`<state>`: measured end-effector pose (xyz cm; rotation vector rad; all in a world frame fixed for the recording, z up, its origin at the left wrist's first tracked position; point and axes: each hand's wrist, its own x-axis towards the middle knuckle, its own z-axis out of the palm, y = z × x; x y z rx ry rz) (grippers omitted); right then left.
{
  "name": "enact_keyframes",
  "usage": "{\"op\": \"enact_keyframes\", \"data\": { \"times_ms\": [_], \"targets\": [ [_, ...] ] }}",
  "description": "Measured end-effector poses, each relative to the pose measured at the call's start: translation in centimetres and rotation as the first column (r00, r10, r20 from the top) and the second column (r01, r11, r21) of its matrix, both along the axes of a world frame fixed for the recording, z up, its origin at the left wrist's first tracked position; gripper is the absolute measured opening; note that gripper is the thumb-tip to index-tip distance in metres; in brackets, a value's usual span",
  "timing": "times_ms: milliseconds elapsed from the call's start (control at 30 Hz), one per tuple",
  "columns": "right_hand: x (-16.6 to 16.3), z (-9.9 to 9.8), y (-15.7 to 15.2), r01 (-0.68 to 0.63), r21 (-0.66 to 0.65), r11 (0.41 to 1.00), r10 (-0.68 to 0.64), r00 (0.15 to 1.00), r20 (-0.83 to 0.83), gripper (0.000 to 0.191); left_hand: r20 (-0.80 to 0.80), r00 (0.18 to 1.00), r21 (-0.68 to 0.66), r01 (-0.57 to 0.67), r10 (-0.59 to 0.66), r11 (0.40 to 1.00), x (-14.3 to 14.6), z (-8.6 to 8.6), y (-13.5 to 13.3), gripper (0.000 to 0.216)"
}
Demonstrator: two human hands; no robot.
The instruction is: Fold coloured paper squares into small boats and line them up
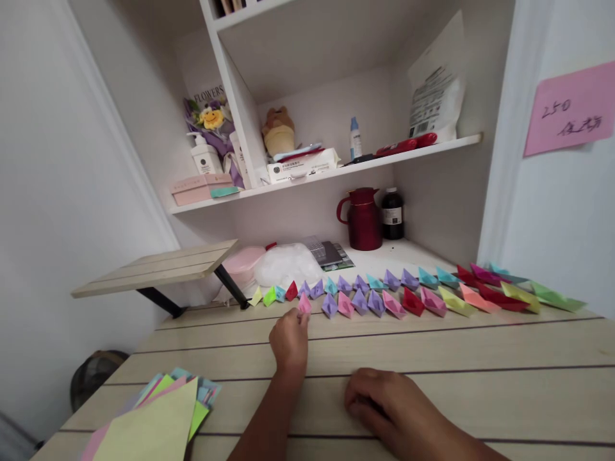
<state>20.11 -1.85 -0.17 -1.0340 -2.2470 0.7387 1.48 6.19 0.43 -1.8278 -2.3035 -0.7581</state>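
My left hand (pixel 289 339) reaches forward over the wooden desk (pixel 432 358) and pinches a small pink paper boat (pixel 304 303) at the left end of the front row. Two rows of folded paper boats (pixel 408 291) in purple, teal, red, pink and green run across the back of the desk. My right hand (pixel 379 397) rests on the desk near me with fingers curled under; nothing shows in it.
A stack of coloured paper sheets (pixel 158 416) lies at the near left. A small raised wooden stand (pixel 158 269) sits at the back left. Behind the boats are a red jug (pixel 362 218), a dark bottle (pixel 393 213) and a white plastic bag (pixel 286 264). Shelves above hold bottles and boxes.
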Motion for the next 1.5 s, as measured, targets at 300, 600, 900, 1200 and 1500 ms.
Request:
{"op": "enact_keyframes", "data": {
  "times_ms": [300,600,900,1200,1500],
  "targets": [
    [0.1,0.1,-0.2,0.006,-0.028,1.0,-0.005,1.0,0.017,0.015,-0.045,0.991,-0.038,0.123,-0.125,0.992,0.4,0.1,0.5,0.022],
    [0.1,-0.1,-0.2,-0.005,-0.004,1.0,0.005,1.0,0.012,0.016,-0.063,0.993,-0.083,0.093,-0.098,0.992,0.3,0.0,0.7,0.025],
    [0.1,-0.1,-0.1,-0.009,-0.02,1.0,0.009,1.0,0.016,0.015,-0.022,0.993,-0.099,0.117,-0.12,0.988,0.4,0.1,0.5,0.022],
    [0.1,0.1,-0.2,-0.023,-0.026,0.999,0.023,1.0,-0.002,0.016,0.141,0.981,-0.082,0.144,-0.132,0.986,-0.9,-0.1,-0.3,0.06],
    [0.2,0.0,-0.2,-0.026,-0.002,1.0,0.026,1.0,-0.007,0.016,0.021,0.987,-0.125,0.158,-0.157,0.979,-1.3,0.3,-1.1,0.016]
  ]
}}
